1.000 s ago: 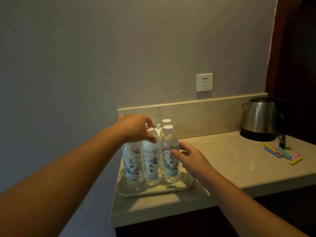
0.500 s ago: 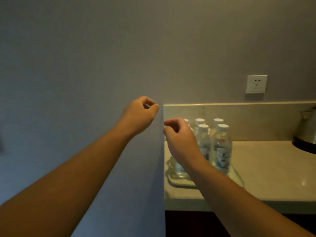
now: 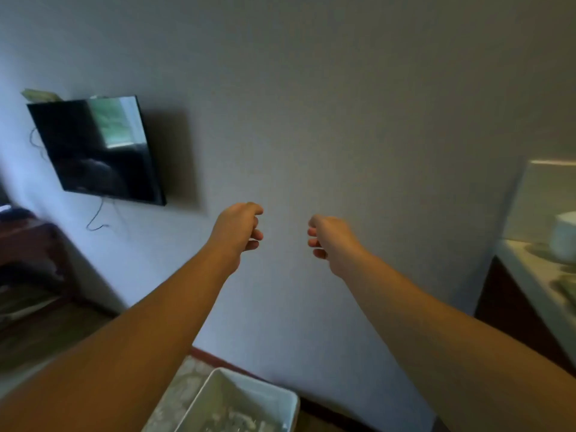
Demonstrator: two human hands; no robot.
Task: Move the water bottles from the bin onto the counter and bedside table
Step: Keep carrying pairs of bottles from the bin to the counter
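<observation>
Both my arms are stretched out in front of a plain grey wall. My left hand [image 3: 240, 227] and my right hand [image 3: 330, 238] hang in the air with fingers loosely curled, and neither holds anything. A white bin [image 3: 280, 397] sits low on the floor at the bottom of the view, under my left forearm, with blurred pale contents that look like water bottles [image 3: 237, 420]. The edge of the counter [image 3: 530, 275] shows at the far right, with a blurred white object [image 3: 564, 241] standing on it.
A black television [image 3: 96, 148] hangs on the wall at the left, with a cable dangling below it. Dark wooden furniture [image 3: 28, 254] stands at the far left. A dark cabinet front [image 3: 505, 300] lies under the counter.
The view has swung left, away from the counter and the tray of bottles. Both hands have left the bottles and hang empty before the wall. The bin has come into view below.
</observation>
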